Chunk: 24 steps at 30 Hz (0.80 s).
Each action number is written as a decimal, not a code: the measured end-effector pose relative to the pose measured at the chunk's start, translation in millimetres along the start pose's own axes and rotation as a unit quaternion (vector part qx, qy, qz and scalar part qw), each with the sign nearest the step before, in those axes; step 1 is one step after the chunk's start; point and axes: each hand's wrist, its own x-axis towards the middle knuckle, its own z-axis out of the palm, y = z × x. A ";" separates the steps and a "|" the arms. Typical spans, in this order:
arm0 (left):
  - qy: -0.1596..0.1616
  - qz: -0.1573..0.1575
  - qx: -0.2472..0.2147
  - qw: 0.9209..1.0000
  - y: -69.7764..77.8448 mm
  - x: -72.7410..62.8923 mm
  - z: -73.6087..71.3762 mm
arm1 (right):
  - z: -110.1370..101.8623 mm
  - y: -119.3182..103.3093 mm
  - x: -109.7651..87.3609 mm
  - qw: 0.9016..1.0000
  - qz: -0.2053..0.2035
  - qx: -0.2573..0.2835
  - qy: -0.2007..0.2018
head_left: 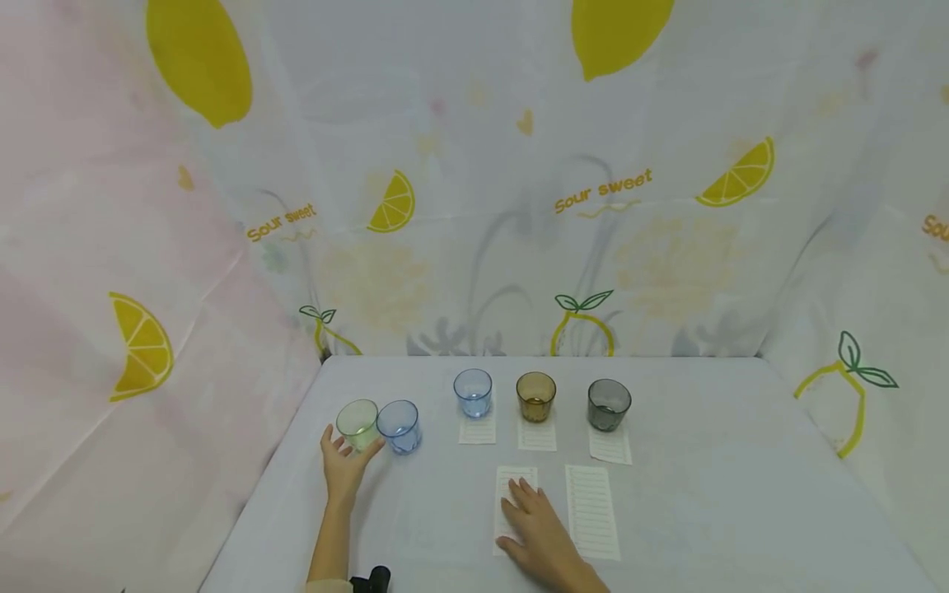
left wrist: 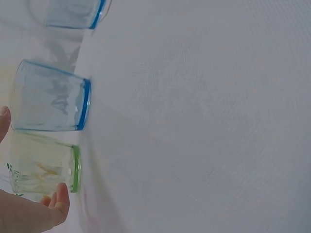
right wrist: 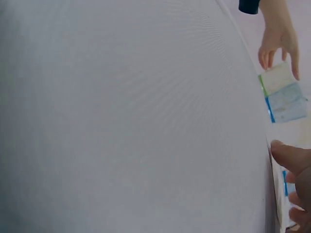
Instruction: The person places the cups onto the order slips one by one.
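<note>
My left hand (head_left: 345, 469) is spread at the near side of a pale green glass (head_left: 358, 422), thumb and fingers apart. In the left wrist view its fingertips (left wrist: 62, 196) are beside the green glass (left wrist: 46, 167); whether they touch it I cannot tell. A blue glass (head_left: 400, 428) stands right against the green one. My right hand (head_left: 539, 531) lies with its fingers spread over a lined paper slip (head_left: 516, 475), partly hiding it. In the right wrist view, the right thumb (right wrist: 286, 154) and some fingers show at the right edge.
Behind, another blue glass (head_left: 473, 395), an amber glass (head_left: 535, 398) and a grey glass (head_left: 609, 406) stand in a row, each with a lined slip in front. A further slip (head_left: 592, 512) lies right of my right hand. A lemon-print curtain (head_left: 474, 181) encloses the white table (head_left: 712, 494).
</note>
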 end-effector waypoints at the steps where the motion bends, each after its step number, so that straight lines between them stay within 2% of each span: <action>1: 0.001 0.000 0.002 1.000 0.4 1.1 0.5 | -1.4 0.3 -1.4 1.000 0.011 -0.004 -0.004; 5: 0.004 -0.001 0.007 1.000 3.1 4.5 2.1 | -6.3 0.8 -6.9 0.999 0.034 -0.010 -0.032; 14: -0.005 -0.006 0.017 1.000 3.9 6.1 3.3 | -9.4 -0.5 -11.8 0.997 0.036 0.014 -0.062; 19: -0.008 -0.007 0.026 1.000 2.6 6.0 3.3 | -10.1 -0.4 -17.2 0.997 0.026 0.014 -0.066; 24: -0.014 -0.010 0.024 1.000 2.3 5.8 2.3 | -8.8 1.1 -18.1 0.999 0.018 0.002 -0.049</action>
